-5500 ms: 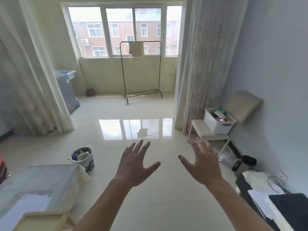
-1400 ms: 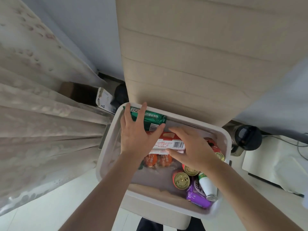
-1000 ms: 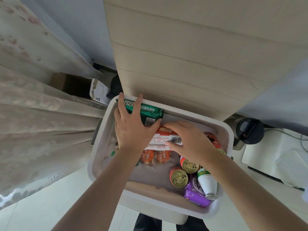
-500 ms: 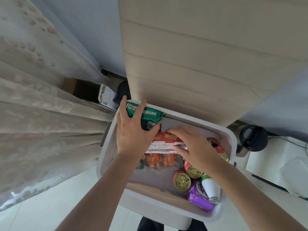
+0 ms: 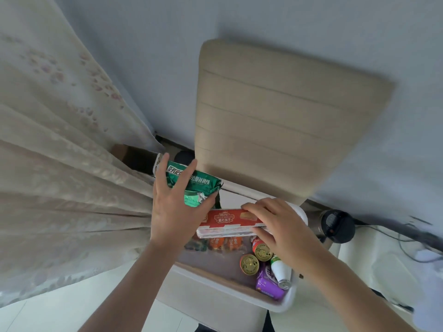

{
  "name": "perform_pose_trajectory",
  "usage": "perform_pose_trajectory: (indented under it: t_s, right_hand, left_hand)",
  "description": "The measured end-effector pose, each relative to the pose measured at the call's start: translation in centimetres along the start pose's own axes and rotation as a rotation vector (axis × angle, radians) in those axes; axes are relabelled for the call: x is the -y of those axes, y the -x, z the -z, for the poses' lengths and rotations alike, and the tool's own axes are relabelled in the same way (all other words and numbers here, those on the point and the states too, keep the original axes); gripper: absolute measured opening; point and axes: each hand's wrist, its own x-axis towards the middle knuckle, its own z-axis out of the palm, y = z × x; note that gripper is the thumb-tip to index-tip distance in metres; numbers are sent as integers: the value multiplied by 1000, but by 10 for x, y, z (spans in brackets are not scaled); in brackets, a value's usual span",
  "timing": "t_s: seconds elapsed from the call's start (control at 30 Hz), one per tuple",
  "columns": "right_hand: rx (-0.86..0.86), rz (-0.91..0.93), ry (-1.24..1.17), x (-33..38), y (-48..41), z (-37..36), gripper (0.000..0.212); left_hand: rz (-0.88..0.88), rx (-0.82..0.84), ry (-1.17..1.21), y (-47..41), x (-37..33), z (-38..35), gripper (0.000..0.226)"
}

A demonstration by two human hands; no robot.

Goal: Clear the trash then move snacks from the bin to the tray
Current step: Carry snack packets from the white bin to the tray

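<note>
Raised since half a second ago, the green bag [image 5: 201, 185] now hangs over the bin's [image 5: 215, 291] 11 o'clock corner. Nearest, at the bin's 5 o'clock, lie two cans [image 5: 249, 264], a purple pack [image 5: 268, 286] and a bottle [image 5: 280, 271]. Right hand [image 5: 282, 228] at 2 o'clock: fingers curled round the red box's [image 5: 227, 219] end. Left hand [image 5: 175, 219] has its fingers spread, clasping the bag against its thumb. At 12 is the chair back [image 5: 275, 130].

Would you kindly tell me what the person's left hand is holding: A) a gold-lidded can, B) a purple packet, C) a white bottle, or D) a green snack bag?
D: the left hand grips the green snack bag between fingers and thumb, while the right hand holds the red wafer box.
</note>
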Motion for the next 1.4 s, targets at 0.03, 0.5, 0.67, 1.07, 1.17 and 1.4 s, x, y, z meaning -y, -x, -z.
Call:
perform_pose_trajectory:
  t_s: [0.03, 0.5, 0.67, 1.07, 1.17, 1.4]
  right_hand:
    - [1, -17, 4, 4, 6, 9, 53]
    - [-168, -1, 0, 79, 78, 152, 51]
    - [-238, 97, -115, 91, 91, 172, 53]
    - [-66, 565, -227, 153, 74, 198, 53]
    - [15, 707, -281, 191, 85, 188, 52]
    - [227, 1055, -409, 294, 152, 135, 46]
  left_hand:
    - [12, -9, 8, 3, -6, 11, 79]
    - [38, -246, 73, 58, -79, 168, 75]
    - [123, -398, 50, 116, -95, 202, 74]
    - [392, -831, -26, 300, -114, 248, 76]
    - [458, -962, -31, 352, -118, 251, 76]
    - [669, -1246, -170, 506, -130, 255, 74]
